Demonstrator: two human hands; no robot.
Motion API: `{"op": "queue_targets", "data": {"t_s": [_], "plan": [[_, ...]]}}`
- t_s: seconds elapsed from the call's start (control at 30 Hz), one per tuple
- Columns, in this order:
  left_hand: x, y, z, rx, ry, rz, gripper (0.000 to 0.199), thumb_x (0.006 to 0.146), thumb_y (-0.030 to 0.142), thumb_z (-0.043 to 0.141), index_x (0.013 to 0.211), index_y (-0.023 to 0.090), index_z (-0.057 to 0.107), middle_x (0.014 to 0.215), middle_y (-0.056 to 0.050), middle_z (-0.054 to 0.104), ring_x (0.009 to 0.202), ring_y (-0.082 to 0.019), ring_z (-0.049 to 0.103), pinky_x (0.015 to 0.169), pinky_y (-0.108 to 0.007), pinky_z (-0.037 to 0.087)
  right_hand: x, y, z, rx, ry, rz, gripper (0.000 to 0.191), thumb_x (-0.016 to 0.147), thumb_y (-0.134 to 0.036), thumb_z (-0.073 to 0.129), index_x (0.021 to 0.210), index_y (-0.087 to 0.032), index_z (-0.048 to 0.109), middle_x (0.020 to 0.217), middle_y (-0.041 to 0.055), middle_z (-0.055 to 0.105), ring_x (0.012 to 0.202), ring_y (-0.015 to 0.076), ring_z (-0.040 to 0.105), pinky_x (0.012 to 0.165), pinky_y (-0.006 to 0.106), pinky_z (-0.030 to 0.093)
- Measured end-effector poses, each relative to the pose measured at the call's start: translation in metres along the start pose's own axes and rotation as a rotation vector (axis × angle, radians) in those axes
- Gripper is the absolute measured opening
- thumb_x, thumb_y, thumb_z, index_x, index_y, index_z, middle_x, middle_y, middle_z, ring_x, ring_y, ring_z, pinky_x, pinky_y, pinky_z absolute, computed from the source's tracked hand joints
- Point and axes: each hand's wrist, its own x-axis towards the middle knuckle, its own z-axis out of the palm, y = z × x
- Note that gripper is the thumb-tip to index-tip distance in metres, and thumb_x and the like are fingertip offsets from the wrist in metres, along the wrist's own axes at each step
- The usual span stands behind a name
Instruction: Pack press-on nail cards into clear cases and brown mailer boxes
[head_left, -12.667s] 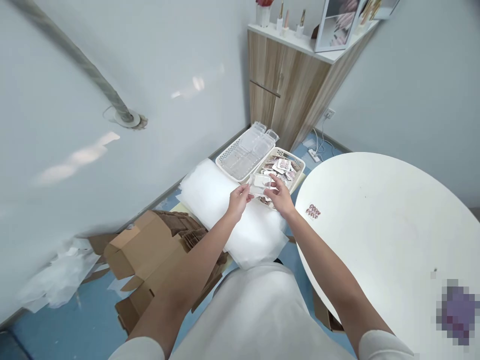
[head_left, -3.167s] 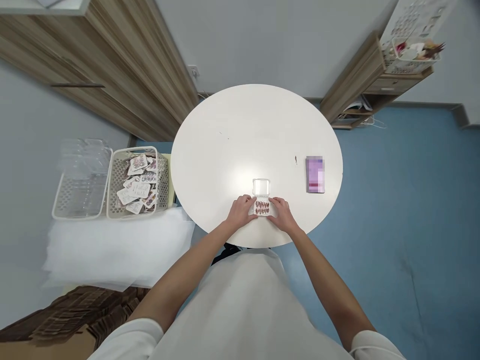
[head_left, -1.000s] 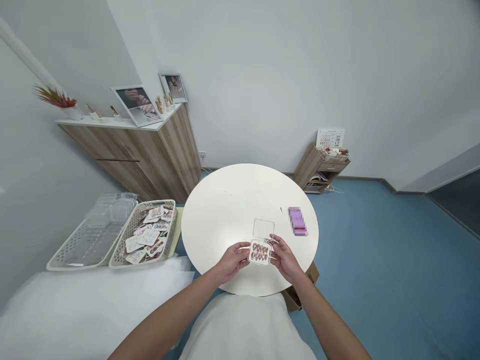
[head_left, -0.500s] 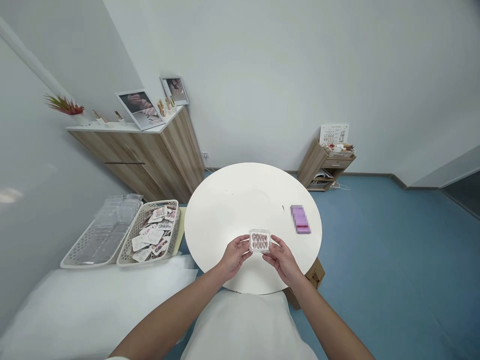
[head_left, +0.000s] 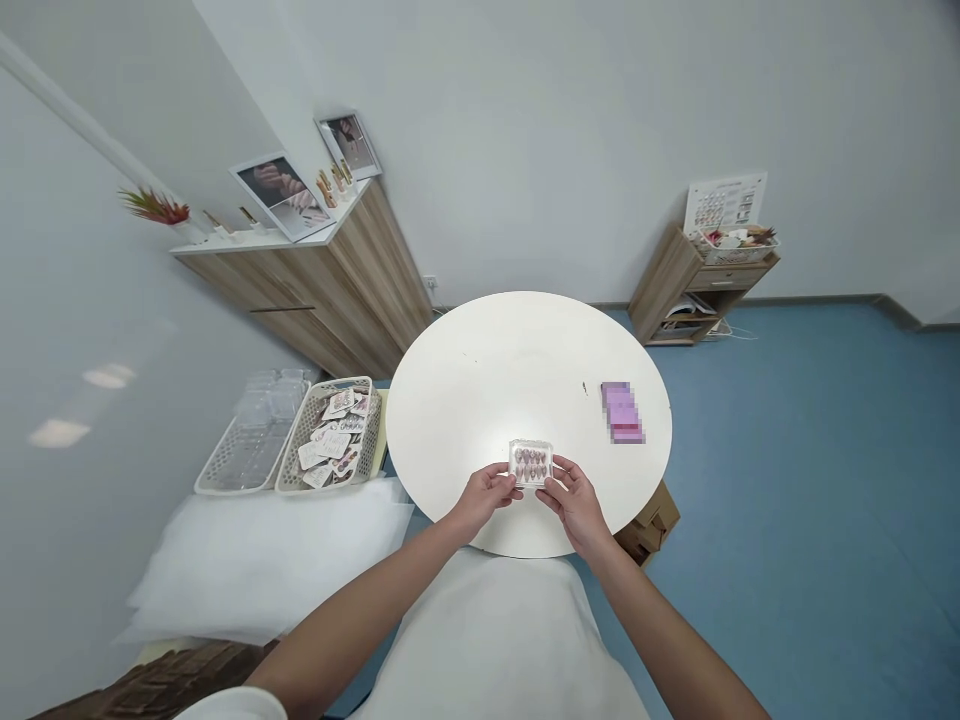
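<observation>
Between my hands, over the near part of the round white table, is a small clear plastic box of press-on nails. The nails are pinkish and sit in two rows on a white card. My left hand pinches the box at its left side. On its right side my right hand grips the lower corner, thumb on the front. Farther right on the table lies a purple, pixel-blurred item, with a tiny dark object beside it.
At left stand a white basket of carded nail sets and a basket of clear plastic boxes. White sheets lie in front of them. Behind is a wooden cabinet; a small shelf unit stands back right. A cardboard box is below the table.
The camera view has shifted, so the room appears displaced. Both hands still hold the box, which is now tipped more towards me, its nails showing more clearly.
</observation>
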Motion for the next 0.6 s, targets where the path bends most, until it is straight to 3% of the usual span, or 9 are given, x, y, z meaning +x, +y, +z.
{"op": "queue_targets", "data": {"t_s": [0.33, 0.6], "plan": [[0.005, -0.016, 0.007, -0.046, 0.156, 0.025, 0.043, 0.068, 0.043, 0.064, 0.1, 0.015, 0.059, 0.08, -0.005, 0.064, 0.062, -0.011, 0.057, 0.074, -0.03, 0.045, 0.017, 0.01, -0.008, -0.043, -0.039, 0.101, 0.046, 0.062, -0.03, 0.068, 0.103, -0.024, 0.049, 0.101, 0.0032, 0.057, 0.092, 0.0184, 0.059, 0.083, 0.039, 0.05], [0.006, -0.038, -0.008, -0.004, 0.247, 0.015, 0.043, 0.072, 0.044, 0.059, 0.103, 0.014, 0.056, 0.071, -0.002, 0.06, 0.06, -0.01, 0.052, 0.068, -0.028, 0.044, 0.029, 0.027, 0.001, -0.076, -0.056, 0.178, 0.045, 0.06, -0.03, 0.069, 0.101, -0.023, 0.05, 0.098, 0.0026, 0.057, 0.089, 0.0188, 0.059, 0.081, 0.04, 0.05]]}}
